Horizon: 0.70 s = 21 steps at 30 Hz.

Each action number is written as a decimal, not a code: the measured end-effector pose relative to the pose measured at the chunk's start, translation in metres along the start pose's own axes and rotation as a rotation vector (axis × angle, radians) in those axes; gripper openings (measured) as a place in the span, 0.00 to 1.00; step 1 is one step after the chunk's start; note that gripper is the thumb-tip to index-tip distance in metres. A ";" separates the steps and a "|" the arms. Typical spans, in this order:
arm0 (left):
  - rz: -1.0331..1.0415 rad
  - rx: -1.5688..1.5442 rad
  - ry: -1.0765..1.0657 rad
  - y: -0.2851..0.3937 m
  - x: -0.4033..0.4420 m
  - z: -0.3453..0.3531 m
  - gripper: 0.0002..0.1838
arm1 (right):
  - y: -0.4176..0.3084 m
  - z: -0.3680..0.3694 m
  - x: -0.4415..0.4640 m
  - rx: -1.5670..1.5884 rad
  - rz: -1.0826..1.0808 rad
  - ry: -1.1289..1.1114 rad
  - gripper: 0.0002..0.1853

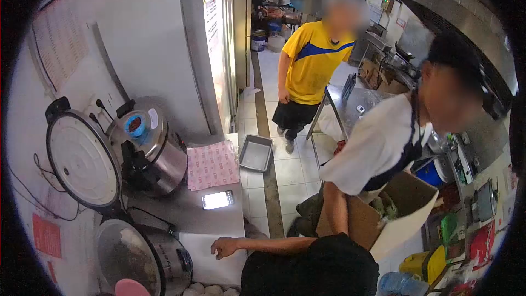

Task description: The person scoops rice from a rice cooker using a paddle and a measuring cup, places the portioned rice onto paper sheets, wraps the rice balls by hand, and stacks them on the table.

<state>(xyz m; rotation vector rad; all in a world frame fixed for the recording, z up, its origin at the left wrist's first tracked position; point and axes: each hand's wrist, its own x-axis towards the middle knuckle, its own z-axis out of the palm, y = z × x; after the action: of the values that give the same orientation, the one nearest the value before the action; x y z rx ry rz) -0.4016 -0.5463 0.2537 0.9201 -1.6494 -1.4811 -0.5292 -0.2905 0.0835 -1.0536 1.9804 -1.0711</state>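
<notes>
My right hand (223, 247) reaches left across my body, over a white counter surface (211, 260). Its fingers are loosely bent and appear to hold nothing. Left of it stands a large open rice cooker (172, 257) with its lid (82, 159) raised. A pink rounded item (130, 288) shows at the pot's lower edge. Above my hand lie a lit phone (217, 200) and a pink patterned sheet (212, 165). Pale round items (211, 289) are partly cut off below it. My left hand is out of view.
A second cooker (164, 159) carries a small blue bowl (135, 125). A metal tray (256, 153) lies beyond the counter. On my right, a person in a white shirt (367, 142) is beside a cardboard box (356, 219). Another person in yellow (318, 60) stands farther back.
</notes>
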 end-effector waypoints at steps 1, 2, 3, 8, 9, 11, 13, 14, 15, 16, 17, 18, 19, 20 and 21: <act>0.001 -0.003 0.011 0.000 0.000 -0.003 0.28 | -0.001 -0.001 0.001 0.032 0.015 -0.002 0.22; 0.003 -0.003 0.007 0.001 0.001 -0.003 0.28 | -0.005 -0.001 0.002 -0.004 0.025 -0.020 0.22; 0.005 -0.008 0.009 0.001 0.000 -0.006 0.28 | -0.006 0.002 0.004 -0.007 0.019 -0.012 0.22; 0.003 -0.032 0.032 -0.005 -0.006 -0.025 0.29 | 0.014 0.015 0.018 0.104 0.062 -0.080 0.22; 0.002 -0.043 0.042 -0.007 -0.010 -0.032 0.29 | 0.016 0.016 0.017 0.085 0.022 -0.020 0.22; -0.015 -0.083 0.090 -0.013 -0.026 -0.061 0.29 | 0.014 0.017 0.012 0.057 -0.088 0.028 0.22; -0.030 -0.170 0.134 -0.018 -0.056 -0.084 0.29 | -0.006 0.002 0.006 0.177 -0.019 -0.051 0.22; -0.029 -0.202 0.164 -0.014 -0.071 -0.086 0.29 | 0.007 0.001 0.006 0.355 -0.150 -0.100 0.20; -0.016 -0.223 0.219 -0.007 -0.088 -0.089 0.29 | -0.034 -0.034 0.002 0.298 -0.080 -0.248 0.19; 0.095 -0.153 0.333 0.012 -0.091 -0.074 0.28 | -0.048 -0.049 -0.002 0.684 -0.094 -0.303 0.15; 0.019 -0.250 0.378 0.031 -0.098 -0.065 0.29 | -0.064 -0.061 -0.001 0.749 0.043 -0.335 0.13; 0.024 -0.287 0.428 0.060 -0.104 -0.056 0.26 | -0.111 -0.092 0.001 0.394 0.054 -0.336 0.12; 0.002 -0.237 0.486 0.056 -0.112 -0.064 0.21 | -0.104 -0.099 0.006 0.478 -0.023 -0.298 0.12; -0.028 -0.262 0.491 0.074 -0.116 -0.064 0.18 | -0.132 -0.118 0.015 0.411 -0.096 -0.271 0.11; -0.034 -0.248 0.535 0.074 -0.125 -0.070 0.19 | -0.141 -0.130 0.028 0.415 -0.131 -0.265 0.11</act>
<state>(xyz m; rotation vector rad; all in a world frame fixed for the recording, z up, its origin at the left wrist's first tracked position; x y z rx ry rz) -0.2835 -0.4644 0.3263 1.0891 -1.0441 -1.2793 -0.6000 -0.3166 0.2623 -1.0416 1.4186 -1.2714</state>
